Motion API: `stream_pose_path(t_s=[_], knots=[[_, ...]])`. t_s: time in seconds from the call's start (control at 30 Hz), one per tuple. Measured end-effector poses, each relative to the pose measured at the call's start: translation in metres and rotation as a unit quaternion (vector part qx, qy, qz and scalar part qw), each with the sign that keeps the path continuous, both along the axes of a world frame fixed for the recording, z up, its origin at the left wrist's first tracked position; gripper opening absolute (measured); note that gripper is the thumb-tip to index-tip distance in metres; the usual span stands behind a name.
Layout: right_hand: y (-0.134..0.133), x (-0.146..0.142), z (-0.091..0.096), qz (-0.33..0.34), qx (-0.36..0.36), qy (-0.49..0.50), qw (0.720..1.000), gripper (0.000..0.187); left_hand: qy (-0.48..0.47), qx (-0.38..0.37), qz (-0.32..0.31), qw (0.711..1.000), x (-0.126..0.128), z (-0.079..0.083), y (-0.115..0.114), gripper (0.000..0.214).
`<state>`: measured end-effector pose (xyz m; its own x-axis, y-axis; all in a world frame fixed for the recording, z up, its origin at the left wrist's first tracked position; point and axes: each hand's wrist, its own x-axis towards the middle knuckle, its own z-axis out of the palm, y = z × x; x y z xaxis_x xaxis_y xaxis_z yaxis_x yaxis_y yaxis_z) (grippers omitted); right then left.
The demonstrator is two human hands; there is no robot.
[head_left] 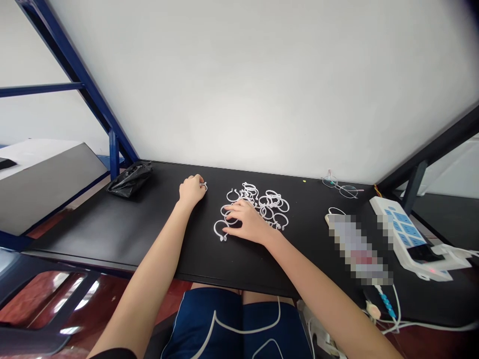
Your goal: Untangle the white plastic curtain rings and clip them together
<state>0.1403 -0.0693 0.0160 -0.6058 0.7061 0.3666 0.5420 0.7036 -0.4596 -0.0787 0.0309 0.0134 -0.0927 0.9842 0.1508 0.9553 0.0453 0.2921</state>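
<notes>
White plastic curtain rings, each with a small eyelet, lie in a loose heap on the black table. My left hand rests left of the heap, its fingers curled over a white ring whose edge shows at the fingertips; how many rings are under it is hidden. Over the heap's near left side is my right hand, palm down with thumb and fingers spread. Its thumb tip touches or nearly touches a single ring at the near left. The palm covers part of the heap.
A crumpled black plastic bag lies at the far left of the table. To the right are eyeglasses, a phone on a cable, and a white power strip with a charger. A pale wall stands behind.
</notes>
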Motion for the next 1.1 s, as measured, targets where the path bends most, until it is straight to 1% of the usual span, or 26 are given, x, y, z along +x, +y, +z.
stream_pose_path(t_s=[0.1, 0.2, 0.43, 0.9, 1.1], knots=[[0.0019, 0.0005, -0.0018, -0.015, -0.003, -0.003, 1.000, 0.005, 0.002, -0.001, 0.000, 1.000, 0.0000, -0.0002, 0.0000, 0.022], [0.0027, 0.0011, -0.0025, -0.023, 0.004, -0.001, 1.000, 0.001, 0.001, 0.000, 0.000, 1.000, 0.0001, 0.0001, -0.0003, 0.022], [0.0026, 0.0019, -0.0029, -0.028, 0.004, 0.003, 1.000, 0.012, -0.007, -0.002, 0.002, 1.000, 0.0003, 0.0008, -0.0009, 0.021], [0.0026, 0.0024, -0.0033, -0.026, -0.012, 0.018, 0.999, 0.013, -0.029, 0.009, -0.005, 1.000, -0.0012, 0.0018, 0.0003, 0.022], [0.0035, 0.0024, -0.0022, -0.023, -0.010, 0.011, 1.000, 0.016, -0.032, 0.005, -0.004, 0.999, -0.0018, 0.0022, -0.0003, 0.022]])
